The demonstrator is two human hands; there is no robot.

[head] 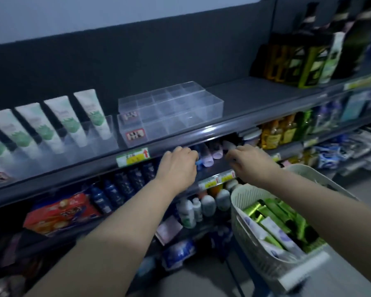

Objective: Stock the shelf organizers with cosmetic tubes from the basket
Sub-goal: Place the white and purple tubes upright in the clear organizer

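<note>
Curled toward the back of the second shelf, the fingers of the left hand (178, 162) and right hand (247, 161) sit among blurred lavender-ended tubes (209, 160); I cannot tell whether either holds one. Glossy green and white cosmetic tubes (272, 213) lie piled in the white perforated plastic basket (244, 239) under the right forearm, probably kept there for short reaches. Just above the hands, the clear acrylic gridded organizer (171, 110) shows no tubes, while white green-printed tubes (60, 123) lean upright at left.

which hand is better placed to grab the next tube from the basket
Right, probably: the right hand is nearer the basket, its forearm crossing above it; the left hand is farther away.
</note>
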